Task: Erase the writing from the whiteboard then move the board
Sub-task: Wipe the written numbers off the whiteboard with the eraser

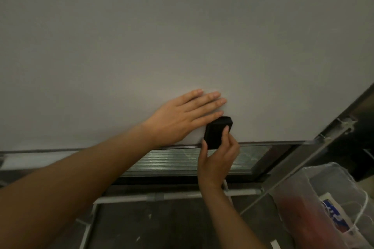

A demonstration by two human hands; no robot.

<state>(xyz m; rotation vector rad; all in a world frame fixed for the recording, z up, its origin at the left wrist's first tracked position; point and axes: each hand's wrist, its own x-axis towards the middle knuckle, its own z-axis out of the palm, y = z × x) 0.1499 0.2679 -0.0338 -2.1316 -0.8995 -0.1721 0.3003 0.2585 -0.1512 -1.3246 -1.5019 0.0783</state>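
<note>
Nearest my camera, the left forearm crosses the lower frame. I see the whiteboard (182, 36) filling the view, upright. Left hand (178, 119) lies flat on its lower area, fingers straight and together. Right hand (217, 159) pinches the black eraser (217, 132) against the board's bottom edge, touching the left index fingertip.

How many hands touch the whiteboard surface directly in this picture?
1: the left hand lies flat on the whiteboard. The right hand holds the black eraser at its lower edge.
</note>
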